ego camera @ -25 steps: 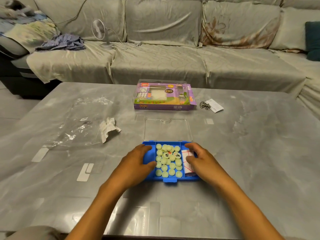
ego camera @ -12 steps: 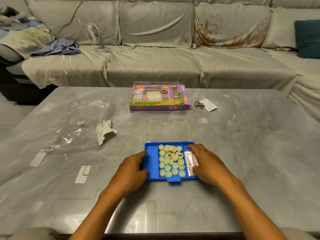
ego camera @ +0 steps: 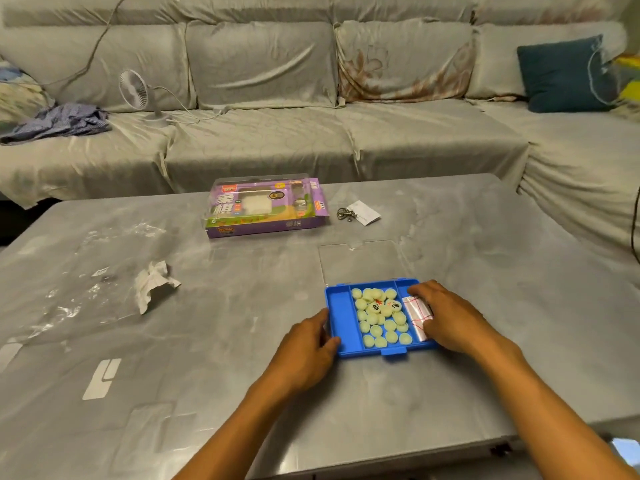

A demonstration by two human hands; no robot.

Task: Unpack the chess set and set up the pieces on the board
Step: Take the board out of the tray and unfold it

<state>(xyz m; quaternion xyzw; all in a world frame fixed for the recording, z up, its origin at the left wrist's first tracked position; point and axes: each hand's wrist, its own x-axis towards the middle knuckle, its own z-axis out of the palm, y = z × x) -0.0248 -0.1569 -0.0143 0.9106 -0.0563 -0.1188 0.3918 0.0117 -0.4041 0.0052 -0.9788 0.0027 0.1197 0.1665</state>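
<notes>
The blue tray (ego camera: 341, 322) of round pieces (ego camera: 380, 317) lies between the hands: left hand (ego camera: 304, 353) pinches its left edge, right hand (ego camera: 450, 320) lies spread on the folded sheet (ego camera: 414, 315).

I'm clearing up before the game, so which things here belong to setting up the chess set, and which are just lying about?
For the job:
blue plastic tray
pale round chess pieces
folded red-lined sheet in clear wrap
clear flat lid

Lying about:
purple cardboard box
crumpled white paper
clear plastic wrapping
metal keyring with white tag
</notes>
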